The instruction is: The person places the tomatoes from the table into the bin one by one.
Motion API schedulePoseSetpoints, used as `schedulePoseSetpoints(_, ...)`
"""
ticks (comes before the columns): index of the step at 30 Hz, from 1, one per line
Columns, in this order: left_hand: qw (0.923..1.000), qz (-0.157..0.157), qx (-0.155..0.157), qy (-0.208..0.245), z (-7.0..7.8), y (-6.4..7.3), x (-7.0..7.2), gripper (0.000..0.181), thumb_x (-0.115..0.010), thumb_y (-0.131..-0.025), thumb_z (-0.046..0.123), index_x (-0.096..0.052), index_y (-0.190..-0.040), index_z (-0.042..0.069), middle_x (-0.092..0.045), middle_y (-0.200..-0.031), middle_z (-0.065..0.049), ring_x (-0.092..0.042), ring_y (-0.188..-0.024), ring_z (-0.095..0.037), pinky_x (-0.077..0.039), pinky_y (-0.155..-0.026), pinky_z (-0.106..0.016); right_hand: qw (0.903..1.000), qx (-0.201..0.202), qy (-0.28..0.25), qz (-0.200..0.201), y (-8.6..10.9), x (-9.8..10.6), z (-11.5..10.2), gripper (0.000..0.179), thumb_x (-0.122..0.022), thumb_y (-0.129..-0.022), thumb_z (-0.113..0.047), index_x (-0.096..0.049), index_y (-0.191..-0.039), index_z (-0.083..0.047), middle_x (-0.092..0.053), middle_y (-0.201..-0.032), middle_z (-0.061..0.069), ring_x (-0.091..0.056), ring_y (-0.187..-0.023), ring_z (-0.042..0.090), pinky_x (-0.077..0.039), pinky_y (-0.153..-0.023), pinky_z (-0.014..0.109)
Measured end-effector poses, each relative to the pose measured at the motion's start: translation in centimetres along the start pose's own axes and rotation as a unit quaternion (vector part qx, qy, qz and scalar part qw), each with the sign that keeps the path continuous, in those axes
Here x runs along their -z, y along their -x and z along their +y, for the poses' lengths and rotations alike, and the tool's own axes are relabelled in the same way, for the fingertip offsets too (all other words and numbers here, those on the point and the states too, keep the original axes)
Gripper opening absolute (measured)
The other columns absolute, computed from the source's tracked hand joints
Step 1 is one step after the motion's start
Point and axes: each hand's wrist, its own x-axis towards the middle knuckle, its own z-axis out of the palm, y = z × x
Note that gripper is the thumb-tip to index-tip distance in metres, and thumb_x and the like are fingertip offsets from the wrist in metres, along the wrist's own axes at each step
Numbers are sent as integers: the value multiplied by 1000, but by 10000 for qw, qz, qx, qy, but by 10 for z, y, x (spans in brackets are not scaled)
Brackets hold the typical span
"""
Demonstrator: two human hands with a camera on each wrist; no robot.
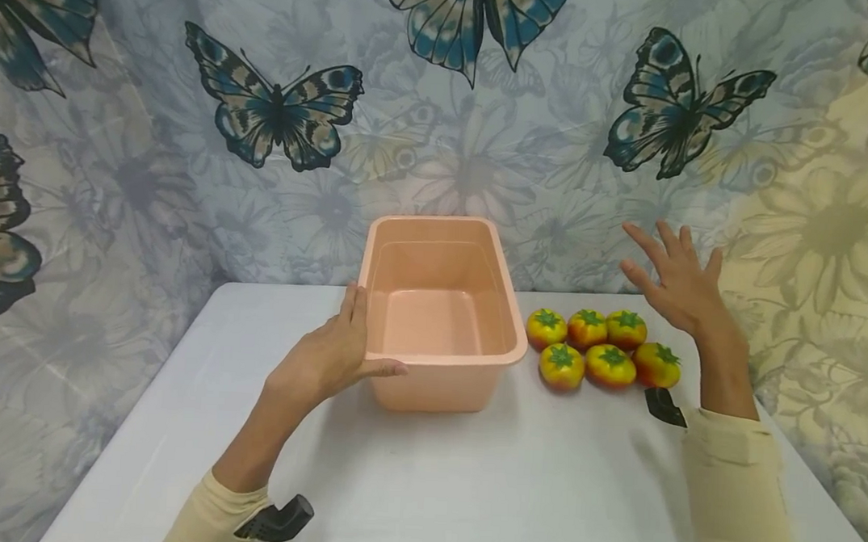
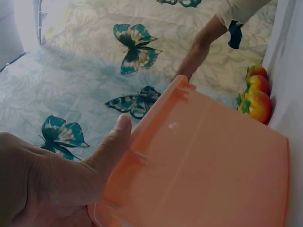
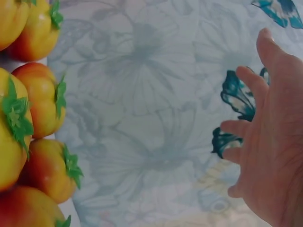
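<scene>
A peach-coloured plastic tub [image 1: 436, 388] stands upright on the white table, its inside bare. My left hand [image 1: 324, 355] rests against its near left corner, with straight fingers along the left wall and the thumb across the front under the rim. In the left wrist view the thumb [image 2: 111, 146] lies straight by the tub's edge. Several yellow-and-red tomato-like fruits [image 1: 610, 366] with green leafy tops sit in two rows right of the tub. My right hand [image 1: 677, 282] is raised beyond them with its fingers spread, holding nothing.
The white table [image 1: 541, 486] ends at a fabric backdrop [image 1: 475, 168] printed with butterflies and flowers, which also covers both sides. A black wrist device [image 1: 278, 519] is on the left sleeve, another [image 1: 664, 406] on the right.
</scene>
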Motion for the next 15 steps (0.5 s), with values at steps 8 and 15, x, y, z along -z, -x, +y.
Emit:
schedulePoseSetpoints(8,9993,-139,138,328,-2,3,-1,122,-67,-92,67,-4,-164,-9,3,-173,-31,-21,-158,-49,-39,-121,-59,9997,25,-216,-77,1,-5,3,68,-37,-109,-57,-19,-168,-31,-9,-174,29,11,-157,59,21,-113,84)
schedulePoseSetpoints(15,9993,-15,212,319,-2,0,-3,125,-66,-90,71,-5,-164,-9,-3,-173,-31,-20,-158,-53,-36,-122,-63,9993,-24,-345,-167,15,-12,18,66,-39,-109,-52,-16,-169,-32,-9,-173,30,7,-155,64,18,-111,87)
